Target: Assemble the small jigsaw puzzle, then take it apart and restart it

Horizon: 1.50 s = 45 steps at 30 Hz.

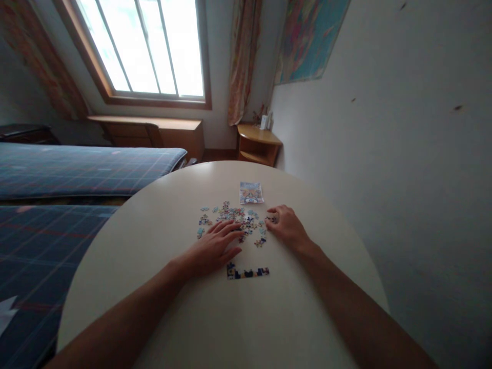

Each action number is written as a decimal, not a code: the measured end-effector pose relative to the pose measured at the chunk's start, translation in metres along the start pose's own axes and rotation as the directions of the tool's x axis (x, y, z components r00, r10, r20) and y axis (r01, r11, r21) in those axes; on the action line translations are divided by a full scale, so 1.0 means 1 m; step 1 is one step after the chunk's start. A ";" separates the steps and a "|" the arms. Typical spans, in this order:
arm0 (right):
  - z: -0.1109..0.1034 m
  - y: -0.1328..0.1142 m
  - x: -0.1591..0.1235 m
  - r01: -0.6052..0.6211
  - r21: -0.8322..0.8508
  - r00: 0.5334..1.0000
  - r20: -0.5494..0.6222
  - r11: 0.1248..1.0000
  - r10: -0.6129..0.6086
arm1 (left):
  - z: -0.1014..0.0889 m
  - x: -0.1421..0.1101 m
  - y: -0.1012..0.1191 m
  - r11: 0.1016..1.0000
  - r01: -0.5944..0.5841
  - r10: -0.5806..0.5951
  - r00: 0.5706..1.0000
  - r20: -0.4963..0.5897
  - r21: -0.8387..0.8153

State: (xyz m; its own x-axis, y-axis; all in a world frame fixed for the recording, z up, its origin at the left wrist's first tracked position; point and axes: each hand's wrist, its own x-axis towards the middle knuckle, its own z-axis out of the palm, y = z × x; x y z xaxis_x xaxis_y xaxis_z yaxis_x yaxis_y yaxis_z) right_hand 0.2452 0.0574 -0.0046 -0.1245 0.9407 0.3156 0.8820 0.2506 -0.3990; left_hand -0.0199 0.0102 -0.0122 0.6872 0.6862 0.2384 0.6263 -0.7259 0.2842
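Small jigsaw puzzle pieces (229, 212) lie in a loose heap on the round white table (184, 318). My left hand (215, 245) rests over the heap's near left side, fingers stretched out and covering some of the pieces. To the right of the heap, my right hand (286, 224) has its thumb and fingers curled round a dark puzzle piece (271, 219), partly hidden by them. Nearer to me, a joined strip of puzzle pieces (248, 273) with a raised left end lies just below my left thumb.
A small picture card (251, 193) lies beyond the heap. Beds with plaid covers (88, 169) stand to the left, and a white wall (415, 169) runs along the right. A wooden corner shelf (258, 136) and a window (146, 46) are farther back.
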 end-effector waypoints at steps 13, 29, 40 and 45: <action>0.002 0.010 -0.001 -0.040 0.013 0.996 0.077 0.999 0.039 | -0.003 0.001 0.003 1.000 0.005 -0.005 1.000 -0.001 0.001; 0.010 0.013 0.004 -0.092 0.020 0.994 0.066 0.996 0.091 | -0.001 0.000 0.003 1.000 0.007 -0.007 1.000 -0.002 -0.008; -0.001 0.000 -0.002 0.003 0.068 0.993 0.119 0.998 -0.011 | 0.000 0.000 0.002 1.000 -0.005 0.005 1.000 -0.006 -0.014; -0.007 -0.006 -0.005 0.055 0.107 0.987 0.147 0.993 -0.071 | 0.000 0.000 0.001 0.999 0.013 -0.014 1.000 -0.018 -0.034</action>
State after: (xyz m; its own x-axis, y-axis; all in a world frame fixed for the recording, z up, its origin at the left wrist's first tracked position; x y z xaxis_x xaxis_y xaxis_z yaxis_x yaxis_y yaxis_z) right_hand 0.2435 0.0497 0.0027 -0.2521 0.9440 0.2130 0.8204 0.3252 -0.4703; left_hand -0.0191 0.0100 -0.0122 0.6717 0.6968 0.2516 0.6224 -0.7150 0.3184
